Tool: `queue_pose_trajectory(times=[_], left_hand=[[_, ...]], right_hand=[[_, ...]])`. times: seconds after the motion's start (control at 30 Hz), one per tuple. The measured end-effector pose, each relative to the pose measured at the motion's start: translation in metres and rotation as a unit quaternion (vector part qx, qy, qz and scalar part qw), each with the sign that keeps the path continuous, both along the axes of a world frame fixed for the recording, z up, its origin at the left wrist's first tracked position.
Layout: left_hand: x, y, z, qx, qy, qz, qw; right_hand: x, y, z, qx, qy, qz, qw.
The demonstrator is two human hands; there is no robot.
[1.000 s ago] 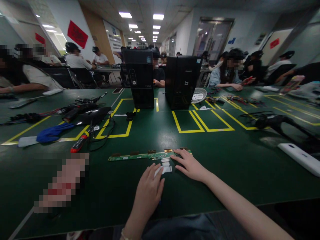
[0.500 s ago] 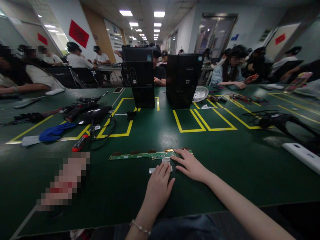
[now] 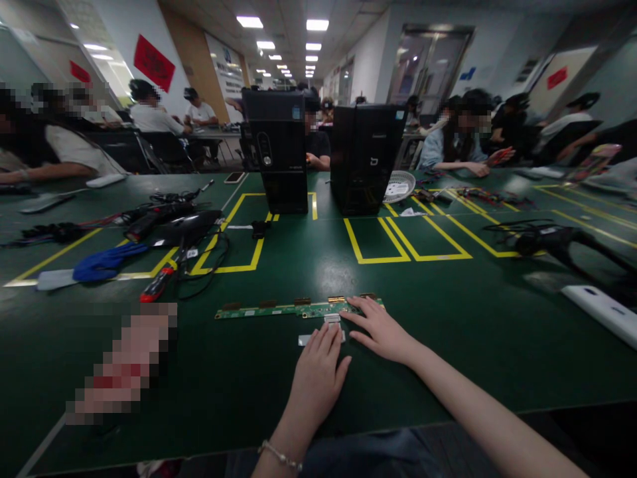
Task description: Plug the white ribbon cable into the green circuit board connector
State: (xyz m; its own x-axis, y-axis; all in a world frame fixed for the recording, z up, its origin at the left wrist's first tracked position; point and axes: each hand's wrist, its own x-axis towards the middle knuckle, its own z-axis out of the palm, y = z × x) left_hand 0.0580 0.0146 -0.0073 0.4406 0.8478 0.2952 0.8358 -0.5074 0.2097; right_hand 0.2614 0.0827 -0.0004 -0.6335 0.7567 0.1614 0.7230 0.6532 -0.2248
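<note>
A long, narrow green circuit board lies flat on the table, with copper-brown tabs along its far edge. My right hand rests palm down with fingers spread over the board's right end, which it partly covers. My left hand lies just in front of the board, fingers stretched out and close together. Its fingertips touch a short whitish flat piece at the board's near edge. From under those fingers a silvery-white strip sticks out to the left; the rest of it is hidden.
Two black computer towers stand ahead on the green table. To the left lie a red-black screwdriver, a blue glove and tangled cables. A white power strip and black stand-like part are at right. Several people sit beyond.
My left hand has shifted very slightly to the right along with the white strip. The right hand stays where it was on the board.
</note>
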Motion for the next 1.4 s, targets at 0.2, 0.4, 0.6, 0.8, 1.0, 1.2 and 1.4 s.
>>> queue_pose_trajectory(times=[0.2, 0.4, 0.6, 0.8, 1.0, 1.2, 1.4], left_hand=[[0.001, 0.000, -0.001, -0.005, 0.017, 0.006, 1.000], [0.001, 0.001, -0.002, 0.006, 0.009, 0.009, 1.000], [0.002, 0.001, -0.002, 0.012, -0.003, 0.013, 1.000], [0.002, 0.001, 0.000, 0.005, 0.002, 0.019, 1.000], [0.002, 0.001, 0.002, 0.002, 0.003, 0.025, 1.000], [-0.001, 0.003, 0.005, -0.021, 0.010, 0.012, 1.000], [-0.007, 0.010, 0.012, -0.047, -0.004, -0.013, 0.999]], right_hand=[[0.000, 0.000, -0.001, -0.002, 0.003, -0.002, 1.000], [0.000, 0.000, -0.002, 0.005, 0.011, 0.000, 1.000], [0.000, 0.000, -0.001, -0.005, 0.010, -0.002, 1.000], [0.000, 0.000, 0.000, -0.020, 0.004, 0.001, 1.000], [0.002, 0.000, -0.002, -0.023, 0.023, 0.008, 0.999], [0.003, 0.000, -0.001, -0.031, 0.019, 0.013, 0.999], [0.004, 0.000, -0.002, -0.029, 0.027, 0.016, 0.999]])
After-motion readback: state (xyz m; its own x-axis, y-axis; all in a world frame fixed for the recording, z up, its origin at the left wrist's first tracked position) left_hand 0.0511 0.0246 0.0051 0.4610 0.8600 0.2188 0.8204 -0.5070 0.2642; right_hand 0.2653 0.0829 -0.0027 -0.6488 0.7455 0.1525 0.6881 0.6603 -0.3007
